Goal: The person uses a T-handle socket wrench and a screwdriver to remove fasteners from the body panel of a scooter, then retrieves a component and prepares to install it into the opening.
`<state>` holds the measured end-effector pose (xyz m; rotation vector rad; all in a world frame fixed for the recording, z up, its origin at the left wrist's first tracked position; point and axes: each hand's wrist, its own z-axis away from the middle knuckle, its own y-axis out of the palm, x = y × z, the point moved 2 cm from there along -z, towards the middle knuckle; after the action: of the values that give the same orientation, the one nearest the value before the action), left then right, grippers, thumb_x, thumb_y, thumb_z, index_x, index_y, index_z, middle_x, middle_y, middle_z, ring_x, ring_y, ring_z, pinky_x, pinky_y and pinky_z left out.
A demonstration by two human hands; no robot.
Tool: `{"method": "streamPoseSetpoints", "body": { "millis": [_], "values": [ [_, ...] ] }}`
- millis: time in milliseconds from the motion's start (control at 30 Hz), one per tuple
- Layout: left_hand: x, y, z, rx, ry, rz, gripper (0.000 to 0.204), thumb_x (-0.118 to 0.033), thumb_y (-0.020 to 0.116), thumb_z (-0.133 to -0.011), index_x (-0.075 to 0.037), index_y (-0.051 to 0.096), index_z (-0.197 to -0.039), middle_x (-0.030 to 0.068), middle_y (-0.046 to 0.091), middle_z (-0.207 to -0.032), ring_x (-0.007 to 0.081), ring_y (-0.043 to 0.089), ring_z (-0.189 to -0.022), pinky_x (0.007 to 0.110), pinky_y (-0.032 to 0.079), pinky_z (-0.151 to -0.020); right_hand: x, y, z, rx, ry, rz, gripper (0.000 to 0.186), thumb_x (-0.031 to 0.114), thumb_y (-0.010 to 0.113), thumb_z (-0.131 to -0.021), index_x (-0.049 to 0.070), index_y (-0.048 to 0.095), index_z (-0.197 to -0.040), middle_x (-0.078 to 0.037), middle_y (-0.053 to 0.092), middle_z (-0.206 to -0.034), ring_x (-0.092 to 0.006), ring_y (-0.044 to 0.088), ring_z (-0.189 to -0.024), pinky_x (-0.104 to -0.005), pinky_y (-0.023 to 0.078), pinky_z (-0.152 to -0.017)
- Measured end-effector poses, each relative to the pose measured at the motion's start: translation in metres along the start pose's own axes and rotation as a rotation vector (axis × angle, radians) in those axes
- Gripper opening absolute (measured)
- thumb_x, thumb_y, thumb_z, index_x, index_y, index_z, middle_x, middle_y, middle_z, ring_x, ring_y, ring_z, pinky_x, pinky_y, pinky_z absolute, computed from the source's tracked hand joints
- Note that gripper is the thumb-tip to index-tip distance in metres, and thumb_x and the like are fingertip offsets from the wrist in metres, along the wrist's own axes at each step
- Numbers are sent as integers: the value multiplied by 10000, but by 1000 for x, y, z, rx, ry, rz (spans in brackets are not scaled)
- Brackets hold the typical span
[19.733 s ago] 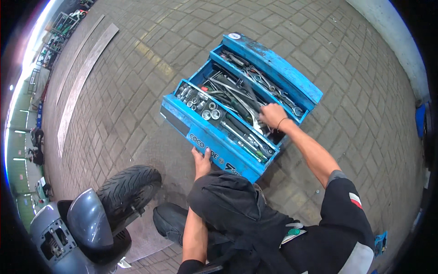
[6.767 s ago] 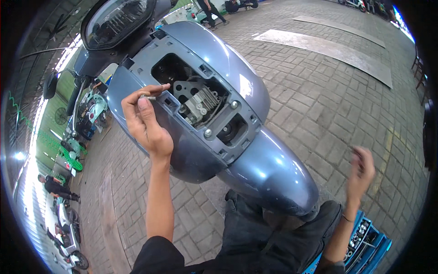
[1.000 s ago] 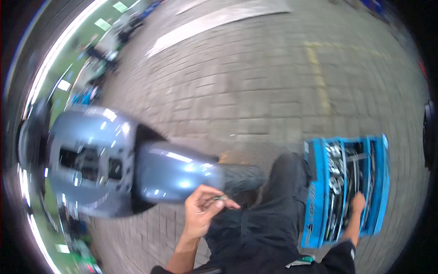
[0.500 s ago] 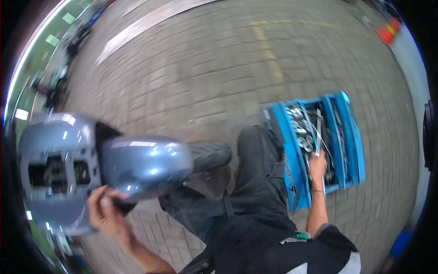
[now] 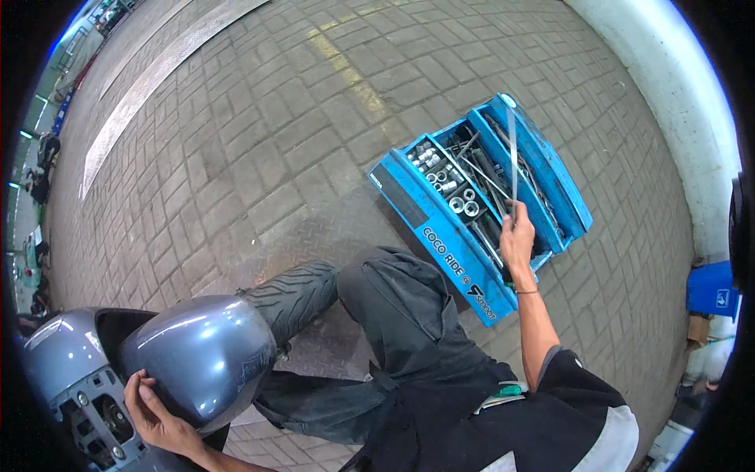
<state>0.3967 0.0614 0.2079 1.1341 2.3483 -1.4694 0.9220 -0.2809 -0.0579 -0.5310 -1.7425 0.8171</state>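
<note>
Over the open blue toolbox (image 5: 440,248), my right hand (image 5: 517,240) is closed around a long, slim silver metal tool (image 5: 513,149). The tool stands up from my fist across the box's compartments; its exact kind I cannot make out. Chrome sockets (image 5: 456,204) and several wrenches and rods lie in the trays below. At lower left, my left hand (image 5: 161,421) rests by the grey-blue motorcycle front fender (image 5: 200,354), beside the body panel with an opened middle (image 5: 94,417). Its fingers are loosely bent and apart, with nothing visible in them.
The motorcycle's tire (image 5: 295,295) reaches up to my bent knee (image 5: 393,299). Block paving (image 5: 299,149) with a worn yellow line (image 5: 350,75) spreads ahead. A white wall (image 5: 668,102) and a blue bin (image 5: 712,289) stand at the right.
My view has swung right, so the toolbox sits nearer the middle and the motorcycle lower left. My right hand has lifted the metal tool upward out of the tray.
</note>
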Motion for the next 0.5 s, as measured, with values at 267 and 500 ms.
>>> {"method": "streamPoseSetpoints", "body": {
  "millis": [267,500],
  "values": [
    [-3,10,-4,-30,-21,65,227,-85,542,-1103,66,673,-1212,114,677,-1133,170,605,-980,298,493,-921,69,124,38,599,-528,457,616,161,828,-783,128,552,-1333,-206,533,-1258,-402,728,-758,-488,622,-660],
    [-2,5,1,-42,-3,54,205,-55,546,-1090,71,659,-1204,136,675,-1137,184,601,-965,311,494,-907,87,179,12,514,-795,602,825,99,834,-687,158,504,-1440,-179,524,-1284,-345,698,-777,-429,589,-608]
  ]
}}
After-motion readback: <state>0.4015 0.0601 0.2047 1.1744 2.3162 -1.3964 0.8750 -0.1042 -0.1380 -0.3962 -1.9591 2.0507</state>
